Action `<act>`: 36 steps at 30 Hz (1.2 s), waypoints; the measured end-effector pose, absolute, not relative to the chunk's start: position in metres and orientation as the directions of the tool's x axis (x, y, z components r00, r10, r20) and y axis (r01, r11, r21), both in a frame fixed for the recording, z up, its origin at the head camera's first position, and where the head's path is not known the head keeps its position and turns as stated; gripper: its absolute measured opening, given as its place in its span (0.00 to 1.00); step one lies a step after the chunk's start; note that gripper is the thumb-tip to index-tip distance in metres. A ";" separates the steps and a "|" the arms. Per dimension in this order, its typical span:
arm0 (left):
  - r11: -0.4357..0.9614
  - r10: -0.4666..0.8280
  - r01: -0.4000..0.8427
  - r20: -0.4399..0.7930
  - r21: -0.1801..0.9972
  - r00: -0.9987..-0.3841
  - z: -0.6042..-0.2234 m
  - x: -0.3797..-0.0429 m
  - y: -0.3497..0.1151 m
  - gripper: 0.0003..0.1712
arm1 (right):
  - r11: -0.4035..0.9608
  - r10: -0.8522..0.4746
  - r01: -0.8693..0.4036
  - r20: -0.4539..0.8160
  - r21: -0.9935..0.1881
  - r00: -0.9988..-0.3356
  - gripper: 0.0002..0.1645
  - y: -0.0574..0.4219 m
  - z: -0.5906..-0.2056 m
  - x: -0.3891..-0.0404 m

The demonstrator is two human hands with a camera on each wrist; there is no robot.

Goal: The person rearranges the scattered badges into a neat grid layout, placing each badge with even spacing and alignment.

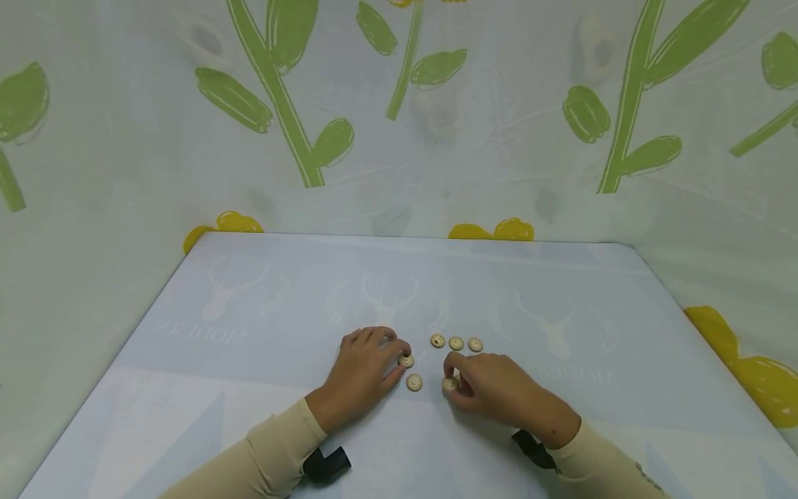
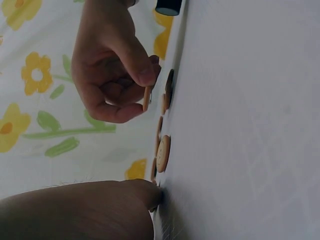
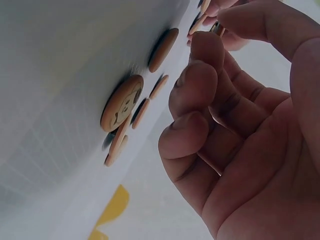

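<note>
Small round wooden discs with drawn faces lie on the table. My left hand [image 1: 364,371] rests low over the tabletop, its thumb and index finger around one wooden disc [image 1: 406,361]. Between thumb and fingertips my right hand [image 1: 501,389] pinches another disc [image 2: 147,98], which the left wrist view shows on edge, lifted off the surface. A loose disc [image 1: 414,382] lies between the hands, nearer to me. Beyond the right hand, three discs form a row: a left one [image 1: 438,340], a middle one [image 1: 456,343] and a right one [image 1: 476,344].
The pale table [image 1: 262,277] has faint deer-head prints and a rounded far corner. Behind it hangs a white curtain [image 1: 499,138] with green stems and yellow flowers. Dark straps [image 1: 327,464] show at both sleeve cuffs.
</note>
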State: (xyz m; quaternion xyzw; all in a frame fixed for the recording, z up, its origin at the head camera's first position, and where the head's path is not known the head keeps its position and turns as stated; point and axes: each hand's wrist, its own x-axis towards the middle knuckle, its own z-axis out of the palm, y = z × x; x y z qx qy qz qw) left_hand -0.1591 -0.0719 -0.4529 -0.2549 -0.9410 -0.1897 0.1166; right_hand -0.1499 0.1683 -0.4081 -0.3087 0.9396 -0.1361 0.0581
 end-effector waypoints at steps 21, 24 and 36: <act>0.800 0.438 0.521 0.304 0.298 -0.846 -0.454 -0.159 -0.071 0.09 | 0.833 -0.501 -0.474 -0.026 -0.284 -0.865 0.09 0.179 -0.406 -0.160; 0.800 0.439 0.522 0.306 0.295 -0.845 -0.454 -0.159 -0.071 0.09 | 0.843 -0.482 -0.457 -0.019 -0.282 -0.876 0.09 0.181 -0.407 -0.161; 0.800 0.438 0.522 0.309 0.295 -0.845 -0.454 -0.159 -0.071 0.09 | 0.859 -0.459 -0.429 -0.045 -0.279 -0.888 0.09 0.182 -0.412 -0.168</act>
